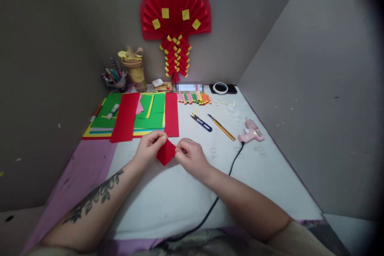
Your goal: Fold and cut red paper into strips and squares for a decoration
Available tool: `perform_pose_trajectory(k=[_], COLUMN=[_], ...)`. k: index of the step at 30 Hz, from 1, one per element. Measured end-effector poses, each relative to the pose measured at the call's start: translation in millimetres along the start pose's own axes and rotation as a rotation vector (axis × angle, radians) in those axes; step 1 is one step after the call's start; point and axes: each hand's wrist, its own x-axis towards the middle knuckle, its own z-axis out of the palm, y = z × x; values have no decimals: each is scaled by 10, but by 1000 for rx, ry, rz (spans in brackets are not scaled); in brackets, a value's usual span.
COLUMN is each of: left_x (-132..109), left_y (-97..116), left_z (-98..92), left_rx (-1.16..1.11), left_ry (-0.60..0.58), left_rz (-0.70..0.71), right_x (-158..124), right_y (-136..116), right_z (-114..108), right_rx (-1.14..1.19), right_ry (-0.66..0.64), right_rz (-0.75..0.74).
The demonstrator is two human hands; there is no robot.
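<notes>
A small piece of red paper (166,153) is held just above the white table (168,196) between both hands. My left hand (149,148) pinches its upper left edge with thumb and fingers. My right hand (191,157) pinches its right edge. The paper looks folded into a small angled shape; the fingers hide its edges.
Behind the hands lies a stack of coloured paper sheets (132,117) with red strips and a glue stick (113,111). Snips (201,122), a yellow craft knife (222,127), a pink glue gun (251,132) with black cord, rolled paper tubes (194,98), a pen cup (115,79), tape roll (220,87). A red paper fan decoration (175,20) hangs on the wall.
</notes>
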Motion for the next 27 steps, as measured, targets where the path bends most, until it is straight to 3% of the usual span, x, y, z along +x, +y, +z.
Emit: perform_pose_trajectory(k=[3, 7, 9, 11, 17, 21, 24, 27], left_x=[82, 155, 127, 69, -74, -86, -2, 122], left_y=[23, 69, 91, 99, 52, 45, 40, 21], left_z=[-84, -162, -118, -31, 155, 139, -3, -190], left_rx=[-7, 26, 113, 200, 364, 346, 239, 105], left_ry=[89, 327, 222, 14, -136, -137, -21, 323], left_rz=[4, 77, 98, 115, 236, 211, 138, 90], right_x=[-19, -57, -49, -22, 2, -5, 0, 7], right_y=[0, 45, 72, 89, 90, 71, 73, 114], right_z=[-28, -85, -108, -114, -32, 13, -2, -42], right_rx=[22, 47, 91, 138, 49, -6, -25, -7], right_ry=[29, 66, 112, 160, 17, 15, 22, 63], right_rz=[-41, -43, 7, 36, 10, -11, -78, -77])
